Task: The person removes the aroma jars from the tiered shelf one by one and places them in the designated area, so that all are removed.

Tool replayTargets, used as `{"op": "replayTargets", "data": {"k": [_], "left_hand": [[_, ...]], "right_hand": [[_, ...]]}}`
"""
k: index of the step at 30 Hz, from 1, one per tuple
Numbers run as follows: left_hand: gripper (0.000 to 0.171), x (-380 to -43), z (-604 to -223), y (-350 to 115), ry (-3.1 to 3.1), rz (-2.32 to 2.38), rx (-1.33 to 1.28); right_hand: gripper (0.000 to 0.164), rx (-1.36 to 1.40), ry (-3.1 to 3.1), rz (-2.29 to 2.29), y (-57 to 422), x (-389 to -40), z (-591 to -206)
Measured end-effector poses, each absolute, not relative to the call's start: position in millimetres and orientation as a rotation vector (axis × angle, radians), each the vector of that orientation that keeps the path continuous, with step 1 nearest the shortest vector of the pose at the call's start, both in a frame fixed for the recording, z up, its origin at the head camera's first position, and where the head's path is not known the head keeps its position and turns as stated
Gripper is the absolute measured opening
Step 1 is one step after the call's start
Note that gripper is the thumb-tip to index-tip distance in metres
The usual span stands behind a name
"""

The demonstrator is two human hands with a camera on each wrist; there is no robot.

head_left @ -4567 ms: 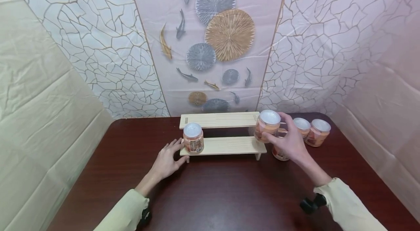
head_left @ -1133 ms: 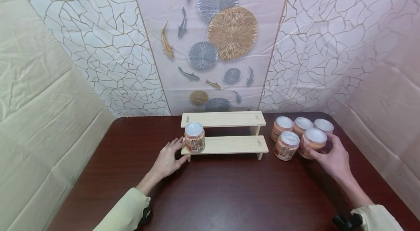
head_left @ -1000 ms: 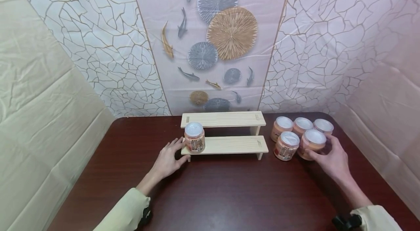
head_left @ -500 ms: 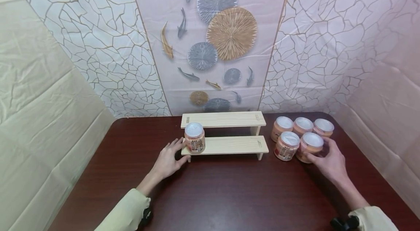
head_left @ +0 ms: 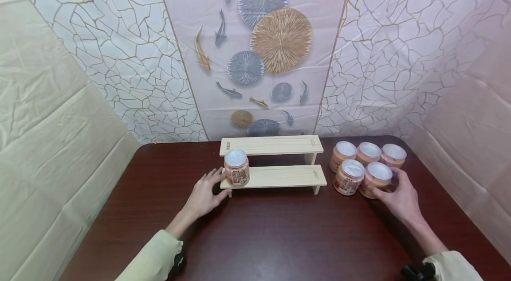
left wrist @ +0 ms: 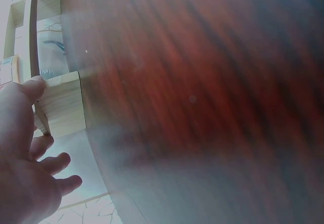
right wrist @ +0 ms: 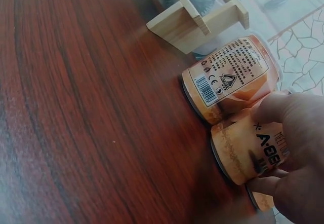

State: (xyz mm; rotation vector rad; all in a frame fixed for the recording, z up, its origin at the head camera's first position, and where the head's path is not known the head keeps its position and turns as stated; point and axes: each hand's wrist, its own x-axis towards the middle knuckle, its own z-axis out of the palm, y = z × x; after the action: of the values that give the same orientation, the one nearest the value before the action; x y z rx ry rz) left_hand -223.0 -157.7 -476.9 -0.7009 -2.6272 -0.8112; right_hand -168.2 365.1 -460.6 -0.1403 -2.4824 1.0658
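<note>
My right hand (head_left: 399,197) grips an orange jar with a silvery-white top (head_left: 376,180) at the front right of a cluster of several like jars. In the right wrist view, my thumb and fingers lie around this jar (right wrist: 235,148), whose base is close to or on the table. Touching or nearly touching it is a labelled jar (right wrist: 230,77). My left hand (head_left: 202,194) holds the left end of a two-tier wooden shelf (head_left: 279,177), thumb at the front, fingers at the side. Near those fingertips, one jar (head_left: 237,168) stands upright on the lower tier.
Behind the gripped jar stand further jars (head_left: 343,156) close together at the table's back right. The upper tier (head_left: 273,145) rises behind the lower one. Patterned cloth (head_left: 255,50) hangs behind the dark wooden table (head_left: 255,236), with pale cloth walls (head_left: 48,139) on both sides.
Earlier my right hand held a jar up by the shelf's right end; now it is farther right, among the cluster. Over the last second its jar shifted slightly left. My left hand stayed put.
</note>
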Motion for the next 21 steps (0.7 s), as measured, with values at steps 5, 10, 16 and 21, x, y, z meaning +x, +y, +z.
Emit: {"op": "replayTargets", "data": {"k": [5, 10, 16, 21], "left_hand": [[0.051, -223, -478, -158, -2.625, -0.81, -0.696], [0.053, -225, -477, -159, -2.617, -0.807, -0.713], [0.052, -225, -476, -159, -2.613, -0.799, -0.727], [0.052, -224, -476, -159, -2.615, -0.81, -0.723]], "right_hand": [[0.082, -0.116, -2.514, 1.079, 364, -168, -457], [0.074, -0.122, -2.376, 0.973, 357, -169, -445], [0.054, 0.132, -2.007, 0.936, 327, -177, -417], [0.044, 0.408, -1.994, 1.014, 285, -186, -399]]}}
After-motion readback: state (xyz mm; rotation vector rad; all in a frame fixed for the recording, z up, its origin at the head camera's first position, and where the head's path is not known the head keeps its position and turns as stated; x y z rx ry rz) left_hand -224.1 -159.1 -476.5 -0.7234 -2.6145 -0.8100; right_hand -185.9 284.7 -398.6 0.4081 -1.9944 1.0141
